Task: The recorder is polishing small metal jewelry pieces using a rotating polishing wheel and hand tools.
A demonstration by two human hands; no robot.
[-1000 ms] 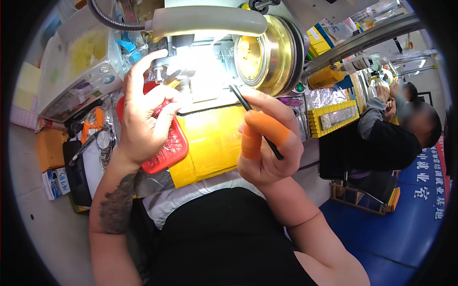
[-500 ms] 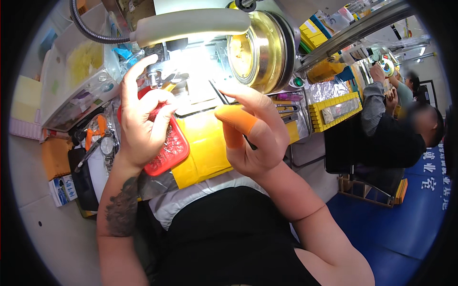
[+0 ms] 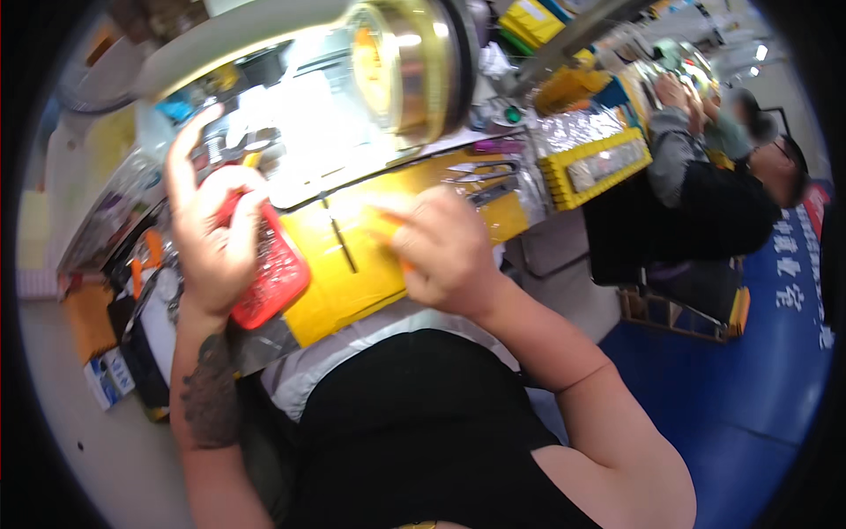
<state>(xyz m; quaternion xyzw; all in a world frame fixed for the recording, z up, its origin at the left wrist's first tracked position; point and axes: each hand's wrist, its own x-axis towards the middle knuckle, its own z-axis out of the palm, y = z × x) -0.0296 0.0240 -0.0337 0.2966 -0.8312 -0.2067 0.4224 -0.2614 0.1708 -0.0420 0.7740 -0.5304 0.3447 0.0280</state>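
We see the left hand (image 3: 216,242) with its index finger stretched out and the thumb bent towards the other, curled fingers; we cannot tell whether it pinches anything. Just beside and partly behind it, we see a red tray (image 3: 256,316) with small clear bits inside. The right hand (image 3: 449,251) is blurred, its fingers curled in, with orange covers (image 3: 384,227) on fingers; we cannot make out whether it grips anything. Between the two hands, apart from both, a thin black tool (image 3: 340,233) lies on a yellow sheet (image 3: 330,309). Ahead of the hands, we see a round gold-coloured drum (image 3: 419,70) beside a brightly lit patch. To the right hand's right are a pair of scissors (image 3: 485,169) and a yellow rack (image 3: 557,182); farther right sits a co-worker (image 3: 731,198) in black.
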